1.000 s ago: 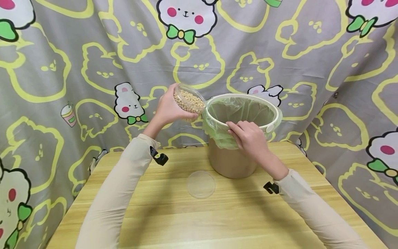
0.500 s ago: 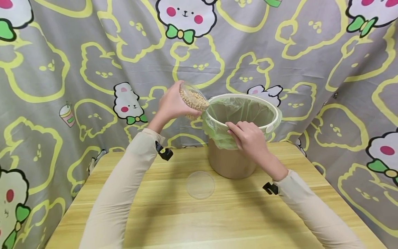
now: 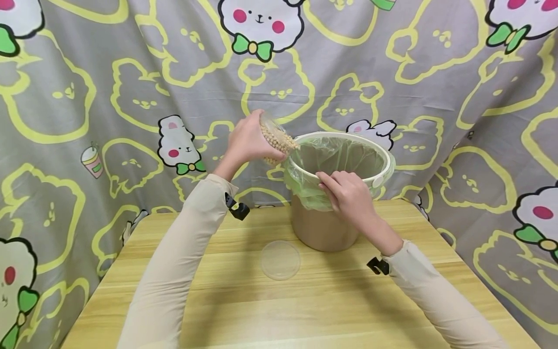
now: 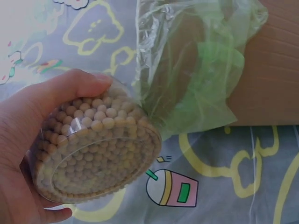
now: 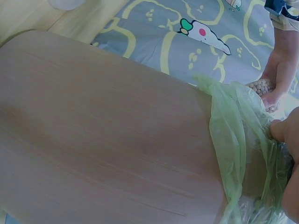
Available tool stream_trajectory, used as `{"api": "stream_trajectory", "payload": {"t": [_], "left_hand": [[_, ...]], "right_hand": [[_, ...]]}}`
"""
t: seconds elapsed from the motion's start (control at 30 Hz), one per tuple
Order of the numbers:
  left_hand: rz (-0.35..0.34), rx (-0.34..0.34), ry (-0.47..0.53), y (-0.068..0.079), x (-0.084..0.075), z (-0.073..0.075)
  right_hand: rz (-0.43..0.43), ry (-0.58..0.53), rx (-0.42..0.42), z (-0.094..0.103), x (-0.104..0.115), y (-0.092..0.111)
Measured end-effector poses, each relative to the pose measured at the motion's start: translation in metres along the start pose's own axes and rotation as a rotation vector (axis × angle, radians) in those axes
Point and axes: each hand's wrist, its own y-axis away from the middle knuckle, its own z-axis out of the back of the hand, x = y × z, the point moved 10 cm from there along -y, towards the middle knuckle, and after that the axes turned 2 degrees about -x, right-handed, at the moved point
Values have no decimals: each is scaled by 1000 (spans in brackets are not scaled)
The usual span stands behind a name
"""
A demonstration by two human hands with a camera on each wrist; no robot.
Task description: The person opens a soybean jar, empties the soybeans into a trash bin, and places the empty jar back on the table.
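Observation:
Tilted towards the bin, a clear round plastic jar [image 4: 98, 151] full of small beige balls [image 3: 279, 141] is gripped by my left hand [image 3: 249, 139], with thumb and fingers around its side. The jar's mouth is at the left rim of a brown trash bin [image 3: 324, 228], and some balls are at its lip. A thin green trash bag [image 3: 311, 194] lines the bin and folds over its cream rim [image 3: 344, 135]. My right hand [image 3: 348, 194] holds the near side of that rim, fingers curled over it and the bag. The bin's bottom inside is hidden.
A clear round lid [image 3: 281, 260] lies flat on the wooden table [image 3: 244, 300], in front of the bin. Behind and beside the table hangs a grey patterned curtain [image 3: 209, 97]. A black wrist mount [image 3: 237, 207] sits on the left sleeve.
My left hand has moved right and slightly up, tipping the jar further so the balls have shifted to its lip at the bin's rim. My right hand has stayed on the rim.

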Motion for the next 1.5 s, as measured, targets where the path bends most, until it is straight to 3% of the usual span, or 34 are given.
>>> {"api": "stream_trajectory", "payload": {"t": [0.77,1.2,1.5], "left_hand": [[-69,53,-51,-3,-17,2],[-19,60,-10,-1,-12,0],[-70,50,-64,0,-21,2]], "right_hand": [[-1,0,-15,1,0,1],[4,5,-34,1,1,0],[1,3,-22,1,1,1]]}}
